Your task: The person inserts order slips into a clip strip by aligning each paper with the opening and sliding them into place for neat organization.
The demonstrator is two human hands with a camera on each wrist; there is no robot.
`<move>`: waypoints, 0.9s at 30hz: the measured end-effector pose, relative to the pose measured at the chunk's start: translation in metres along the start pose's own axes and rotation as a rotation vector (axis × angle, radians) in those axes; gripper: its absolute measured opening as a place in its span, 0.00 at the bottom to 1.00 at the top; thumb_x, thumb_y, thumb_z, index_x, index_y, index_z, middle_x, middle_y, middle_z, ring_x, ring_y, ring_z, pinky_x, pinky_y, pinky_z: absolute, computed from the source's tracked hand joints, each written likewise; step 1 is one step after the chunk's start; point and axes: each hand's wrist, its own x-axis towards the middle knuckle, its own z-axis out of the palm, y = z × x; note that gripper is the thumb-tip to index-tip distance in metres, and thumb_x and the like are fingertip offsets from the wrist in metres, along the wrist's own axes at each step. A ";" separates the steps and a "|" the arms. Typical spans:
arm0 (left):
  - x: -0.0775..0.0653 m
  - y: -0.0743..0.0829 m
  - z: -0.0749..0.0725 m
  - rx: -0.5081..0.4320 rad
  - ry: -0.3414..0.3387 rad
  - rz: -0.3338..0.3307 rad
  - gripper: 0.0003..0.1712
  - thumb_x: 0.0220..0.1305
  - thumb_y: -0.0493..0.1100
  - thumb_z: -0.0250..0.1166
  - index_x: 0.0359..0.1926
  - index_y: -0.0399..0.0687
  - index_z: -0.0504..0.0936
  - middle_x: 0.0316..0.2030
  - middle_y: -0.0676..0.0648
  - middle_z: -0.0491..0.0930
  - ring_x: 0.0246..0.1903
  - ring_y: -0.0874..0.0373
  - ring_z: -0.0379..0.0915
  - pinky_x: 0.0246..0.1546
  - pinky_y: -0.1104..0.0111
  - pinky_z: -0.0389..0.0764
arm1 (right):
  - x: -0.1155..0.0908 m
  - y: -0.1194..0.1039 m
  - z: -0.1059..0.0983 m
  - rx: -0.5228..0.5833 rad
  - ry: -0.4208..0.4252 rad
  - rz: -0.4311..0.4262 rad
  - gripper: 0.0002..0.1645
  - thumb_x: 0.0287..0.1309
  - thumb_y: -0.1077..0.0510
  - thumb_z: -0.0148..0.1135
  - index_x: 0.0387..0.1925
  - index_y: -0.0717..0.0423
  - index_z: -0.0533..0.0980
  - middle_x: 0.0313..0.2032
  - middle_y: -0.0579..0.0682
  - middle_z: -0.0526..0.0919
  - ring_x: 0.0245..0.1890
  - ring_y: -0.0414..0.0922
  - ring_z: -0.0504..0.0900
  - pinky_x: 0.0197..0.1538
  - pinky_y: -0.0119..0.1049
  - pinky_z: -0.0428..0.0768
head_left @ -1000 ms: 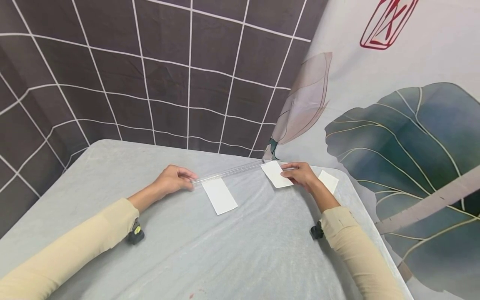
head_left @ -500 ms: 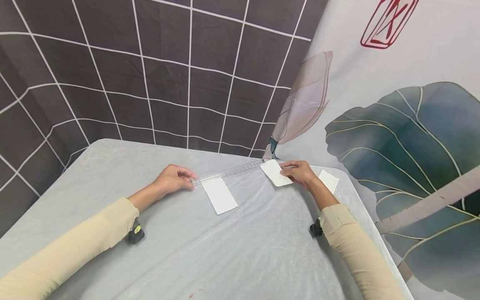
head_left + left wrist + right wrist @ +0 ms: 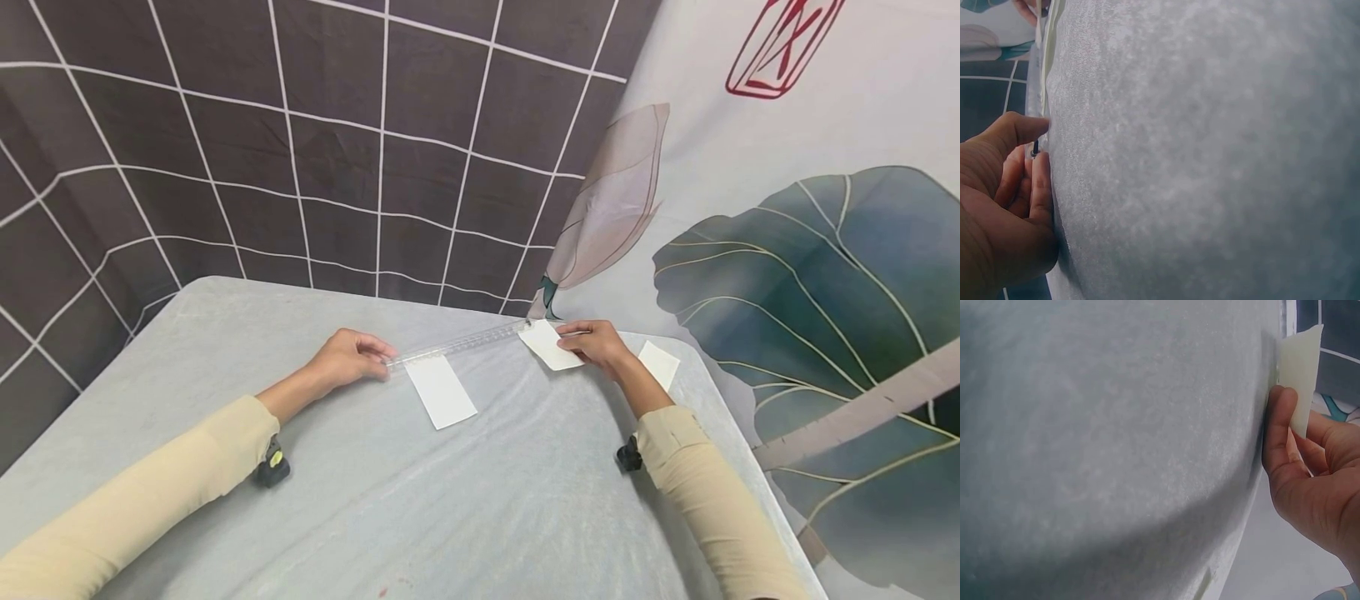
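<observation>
Tabletop stretches before ruler, far tip seemingly near edge

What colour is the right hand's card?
The card is white, best seen in the head view; the right wrist view tints it cream.
</observation>
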 end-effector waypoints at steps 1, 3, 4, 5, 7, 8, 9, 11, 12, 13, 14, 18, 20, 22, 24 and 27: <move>0.000 0.000 0.000 0.001 0.000 0.000 0.27 0.53 0.32 0.80 0.57 0.33 0.92 0.47 0.39 0.94 0.40 0.64 0.82 0.44 0.75 0.81 | 0.000 0.000 0.000 0.001 -0.002 -0.001 0.28 0.76 0.59 0.70 0.72 0.63 0.81 0.70 0.62 0.86 0.47 0.32 0.85 0.52 0.26 0.84; 0.000 0.001 0.000 0.000 0.001 0.000 0.27 0.53 0.32 0.80 0.57 0.33 0.92 0.47 0.39 0.94 0.40 0.64 0.81 0.44 0.75 0.81 | -0.001 -0.001 -0.001 -0.001 -0.005 -0.006 0.29 0.76 0.58 0.71 0.73 0.63 0.81 0.68 0.61 0.87 0.46 0.32 0.85 0.51 0.25 0.84; 0.000 0.001 0.000 0.000 0.002 0.000 0.27 0.53 0.32 0.80 0.57 0.33 0.92 0.46 0.39 0.94 0.40 0.64 0.81 0.44 0.75 0.81 | -0.001 -0.001 -0.001 0.001 -0.006 -0.008 0.29 0.76 0.58 0.71 0.72 0.63 0.81 0.67 0.60 0.88 0.45 0.32 0.85 0.50 0.25 0.83; 0.000 0.001 0.000 0.000 0.002 0.001 0.27 0.53 0.32 0.80 0.57 0.33 0.92 0.46 0.39 0.94 0.40 0.64 0.81 0.44 0.75 0.81 | -0.001 -0.001 -0.001 0.003 -0.006 -0.011 0.29 0.76 0.58 0.71 0.72 0.63 0.81 0.64 0.58 0.89 0.44 0.31 0.84 0.49 0.25 0.83; 0.000 0.001 0.000 0.003 0.003 0.003 0.27 0.53 0.32 0.80 0.57 0.33 0.92 0.46 0.40 0.94 0.40 0.64 0.81 0.44 0.75 0.81 | 0.000 -0.002 0.000 0.012 -0.007 -0.018 0.29 0.75 0.59 0.71 0.72 0.64 0.81 0.59 0.53 0.91 0.42 0.31 0.83 0.46 0.24 0.82; 0.000 0.001 0.000 0.003 0.005 0.004 0.27 0.53 0.32 0.80 0.57 0.33 0.92 0.46 0.40 0.94 0.40 0.64 0.81 0.44 0.75 0.81 | 0.000 -0.002 0.000 0.016 -0.007 -0.019 0.29 0.75 0.59 0.72 0.72 0.64 0.81 0.57 0.51 0.91 0.41 0.31 0.83 0.46 0.24 0.82; 0.000 0.001 0.000 0.004 0.006 0.005 0.27 0.53 0.32 0.80 0.56 0.33 0.92 0.45 0.40 0.94 0.39 0.64 0.81 0.43 0.75 0.81 | 0.000 -0.002 0.000 0.020 -0.008 -0.020 0.29 0.74 0.59 0.72 0.72 0.64 0.81 0.56 0.49 0.91 0.41 0.31 0.82 0.45 0.24 0.82; -0.001 0.000 0.000 0.008 0.007 0.005 0.27 0.53 0.32 0.80 0.56 0.33 0.93 0.45 0.41 0.94 0.39 0.64 0.81 0.43 0.75 0.81 | 0.001 -0.002 0.001 0.021 -0.008 -0.020 0.29 0.74 0.59 0.72 0.71 0.64 0.82 0.55 0.48 0.90 0.40 0.31 0.82 0.45 0.24 0.82; 0.000 0.000 0.000 0.009 0.008 0.004 0.27 0.53 0.32 0.80 0.56 0.33 0.93 0.45 0.41 0.94 0.39 0.64 0.81 0.43 0.75 0.81 | 0.002 -0.002 0.001 0.018 -0.009 -0.019 0.29 0.74 0.59 0.72 0.71 0.64 0.82 0.54 0.47 0.90 0.40 0.31 0.82 0.45 0.24 0.81; 0.000 0.000 0.000 0.008 0.008 0.002 0.27 0.53 0.32 0.80 0.56 0.33 0.92 0.44 0.42 0.94 0.39 0.64 0.81 0.43 0.75 0.81 | 0.002 -0.002 0.001 0.016 -0.009 -0.020 0.28 0.74 0.59 0.72 0.71 0.64 0.82 0.55 0.47 0.89 0.41 0.31 0.82 0.45 0.24 0.82; 0.001 0.000 0.000 0.007 0.009 0.000 0.27 0.53 0.32 0.80 0.57 0.33 0.92 0.45 0.42 0.94 0.39 0.64 0.81 0.43 0.75 0.81 | 0.002 -0.002 0.001 0.011 -0.010 -0.021 0.28 0.74 0.58 0.72 0.71 0.64 0.82 0.55 0.47 0.90 0.41 0.32 0.82 0.45 0.24 0.82; 0.001 0.000 0.000 0.005 0.011 -0.006 0.27 0.53 0.32 0.80 0.57 0.33 0.92 0.45 0.41 0.94 0.40 0.65 0.81 0.44 0.76 0.81 | 0.002 -0.002 0.001 0.006 -0.008 -0.022 0.28 0.74 0.58 0.72 0.71 0.63 0.82 0.55 0.49 0.89 0.41 0.33 0.82 0.45 0.24 0.81; 0.001 0.001 0.001 0.002 0.011 -0.005 0.27 0.53 0.32 0.80 0.57 0.33 0.92 0.46 0.40 0.94 0.40 0.65 0.81 0.44 0.76 0.81 | 0.002 -0.003 0.002 0.008 -0.011 -0.020 0.28 0.74 0.59 0.72 0.71 0.64 0.82 0.57 0.50 0.89 0.42 0.33 0.82 0.46 0.24 0.82; 0.000 0.001 0.001 0.000 0.011 -0.005 0.27 0.53 0.32 0.81 0.57 0.33 0.92 0.47 0.39 0.94 0.40 0.65 0.81 0.44 0.76 0.81 | 0.002 -0.003 0.003 0.005 -0.009 -0.016 0.28 0.74 0.59 0.72 0.70 0.64 0.83 0.58 0.51 0.89 0.42 0.33 0.82 0.46 0.24 0.82; 0.000 0.001 0.001 -0.005 0.009 -0.003 0.27 0.53 0.32 0.80 0.57 0.32 0.92 0.48 0.37 0.94 0.40 0.65 0.81 0.44 0.76 0.81 | 0.002 -0.003 0.004 0.003 -0.010 -0.015 0.28 0.74 0.59 0.73 0.70 0.64 0.83 0.60 0.53 0.88 0.42 0.33 0.82 0.46 0.24 0.82; -0.001 0.001 0.001 -0.009 0.011 -0.005 0.27 0.53 0.32 0.81 0.57 0.32 0.92 0.49 0.37 0.94 0.41 0.66 0.82 0.45 0.77 0.81 | 0.004 -0.003 0.005 0.008 -0.005 -0.018 0.28 0.73 0.59 0.73 0.70 0.64 0.83 0.60 0.54 0.89 0.41 0.33 0.81 0.45 0.24 0.81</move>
